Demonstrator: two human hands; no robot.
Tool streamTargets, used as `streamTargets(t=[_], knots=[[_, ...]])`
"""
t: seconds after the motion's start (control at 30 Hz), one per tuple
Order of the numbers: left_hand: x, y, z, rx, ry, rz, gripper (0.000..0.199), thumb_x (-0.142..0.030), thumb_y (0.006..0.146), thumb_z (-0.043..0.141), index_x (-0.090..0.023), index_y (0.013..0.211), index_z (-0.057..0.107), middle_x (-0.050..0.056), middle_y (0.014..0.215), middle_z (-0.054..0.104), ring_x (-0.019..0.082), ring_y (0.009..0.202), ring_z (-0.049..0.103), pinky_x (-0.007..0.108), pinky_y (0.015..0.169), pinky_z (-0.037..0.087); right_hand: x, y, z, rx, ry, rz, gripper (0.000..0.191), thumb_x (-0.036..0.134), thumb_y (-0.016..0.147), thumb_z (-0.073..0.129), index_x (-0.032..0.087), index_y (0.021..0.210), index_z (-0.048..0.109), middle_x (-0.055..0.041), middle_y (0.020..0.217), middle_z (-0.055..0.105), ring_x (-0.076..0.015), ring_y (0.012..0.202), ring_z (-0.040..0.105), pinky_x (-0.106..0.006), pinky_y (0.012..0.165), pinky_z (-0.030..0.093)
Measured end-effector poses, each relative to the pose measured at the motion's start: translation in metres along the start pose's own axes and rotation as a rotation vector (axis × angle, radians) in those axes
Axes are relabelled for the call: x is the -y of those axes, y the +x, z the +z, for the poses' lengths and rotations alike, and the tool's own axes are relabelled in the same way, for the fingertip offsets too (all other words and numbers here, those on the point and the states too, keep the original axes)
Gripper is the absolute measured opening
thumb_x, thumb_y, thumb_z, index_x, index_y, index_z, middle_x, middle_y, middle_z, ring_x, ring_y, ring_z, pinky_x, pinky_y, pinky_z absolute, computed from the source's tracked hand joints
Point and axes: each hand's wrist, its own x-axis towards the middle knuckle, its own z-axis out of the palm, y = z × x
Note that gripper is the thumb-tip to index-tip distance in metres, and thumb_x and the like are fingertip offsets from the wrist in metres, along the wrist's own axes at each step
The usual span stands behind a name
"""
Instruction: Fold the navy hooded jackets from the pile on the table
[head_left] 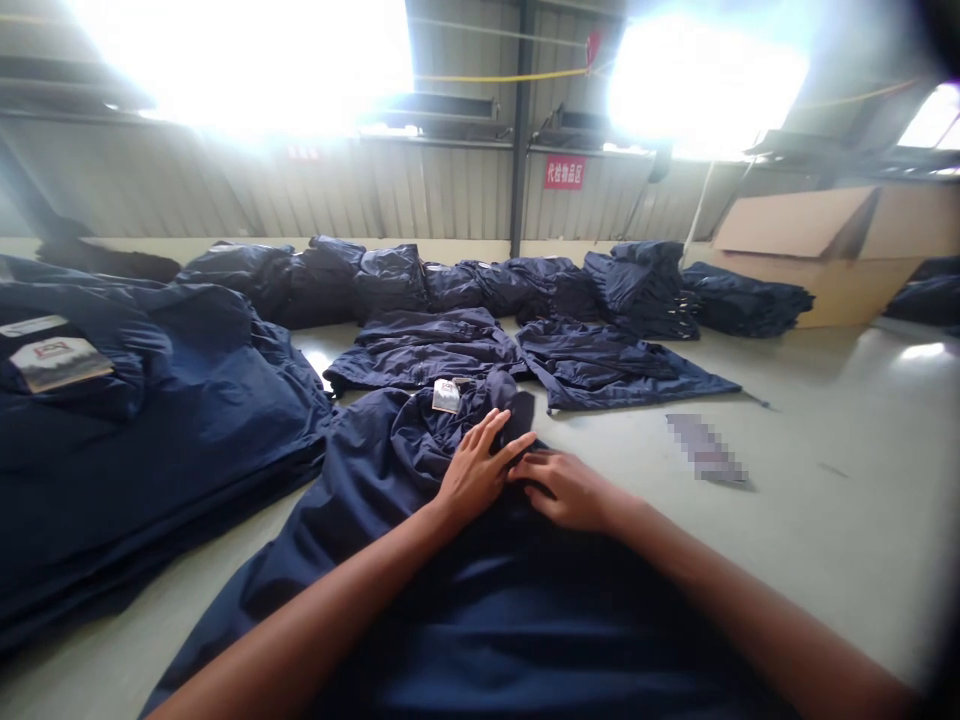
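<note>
A navy jacket [360,480] lies spread out in front of me, its bunched collar end farthest away and a printed hang tag [445,395] at the collar. My left hand [480,465] rests on the fabric by the collar, fingers spread over a dark flap [519,418]. Beside it, my right hand [562,488] has its fingers bent and closed on the jacket's cloth near the same flap. The fingertips of both hands almost meet there.
A pile of navy jackets [187,400] with a hang tag fills the left. Two navy garments [442,345] lie flat ahead. Folded stacks [390,278] line the wall. An open cardboard box [847,285] stands at back right, and a blurred flat item [705,448] lies on the floor.
</note>
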Motion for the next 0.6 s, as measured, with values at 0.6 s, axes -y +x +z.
streamTargets(t=[0.6], knots=[[-0.006,0.006,0.001,0.064,0.052,-0.316,0.04,-0.024,0.086,0.07,-0.022,0.123,0.054,0.015,0.131,0.062,0.035,0.119,0.064,0.052,0.101,0.053,-0.066,-0.009,0.046,-0.305,0.38,0.364,0.059,0.036,0.088,0.071,0.018,0.144,0.065,-0.016,0.147,0.067,-0.0334,0.134,0.064,-0.055,0.119,0.047]])
